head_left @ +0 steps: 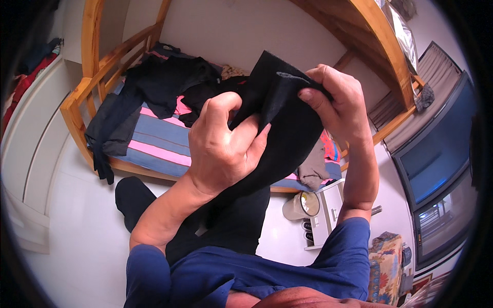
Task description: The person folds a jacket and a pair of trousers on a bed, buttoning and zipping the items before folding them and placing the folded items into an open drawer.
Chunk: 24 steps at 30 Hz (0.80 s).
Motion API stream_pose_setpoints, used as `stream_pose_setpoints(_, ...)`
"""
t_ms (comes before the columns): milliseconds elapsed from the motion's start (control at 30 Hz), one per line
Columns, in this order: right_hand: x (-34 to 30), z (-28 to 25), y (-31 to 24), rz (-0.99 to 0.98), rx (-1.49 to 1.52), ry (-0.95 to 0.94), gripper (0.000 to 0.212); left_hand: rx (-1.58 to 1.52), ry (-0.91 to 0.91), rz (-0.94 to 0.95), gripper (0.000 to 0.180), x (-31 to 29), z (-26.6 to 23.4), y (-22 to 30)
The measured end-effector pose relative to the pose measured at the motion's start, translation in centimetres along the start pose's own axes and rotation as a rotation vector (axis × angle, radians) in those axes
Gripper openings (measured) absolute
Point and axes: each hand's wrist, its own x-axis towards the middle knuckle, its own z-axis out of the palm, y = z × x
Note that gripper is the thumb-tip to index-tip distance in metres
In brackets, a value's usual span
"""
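A black garment (290,136) hangs in front of me, raised over the edge of the bed; which kind it is I cannot tell. Its upper end is turned back in a fold, with a straight hem edge showing. My left hand (223,138) is closed on the cloth at the left of the fold, its fingers partly tucked in behind the fabric. At the upper right corner, my right hand (339,100) pinches the hem between thumb and fingers. Lower down, the black cloth merges with my dark trousers, so its lower end is hard to make out.
Dark clothes (164,82) lie spread on a wooden bunk bed with a striped sheet (159,138). A grey-brown garment (312,167) lies at the bed's near edge. Below it stand a waste bin (294,208) and a white drawer cabinet (322,220). At right are a window (434,159) and a patterned cover (385,267).
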Motion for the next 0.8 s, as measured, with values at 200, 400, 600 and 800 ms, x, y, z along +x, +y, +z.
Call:
stream_pose_setpoints(200, -2.6, 0.6, -0.5, -0.087, -0.041, 0.119, 0.024, -0.084, -0.053, -0.002, 0.019, -0.9, -0.3, 0.5)
stream_pose_setpoints(400, -4.6, 2.1, -1.0, -0.156, 0.003, 0.187, 0.031, -0.117, -0.178, 0.019, 0.023, -1.4, -1.2, 1.3)
stream_pose_setpoints(600, -7.8, 4.1, -1.0, -0.146, -0.025, 0.299, 0.035, -0.315, -0.166, -0.084, 0.023, -3.2, -0.3, 1.5)
stream_pose_setpoints(800, -10.6, 6.6, -1.9, -0.097, -0.031, 0.326, 0.039, -0.220, -0.242, -0.078, 0.026, -5.8, -0.4, 1.1)
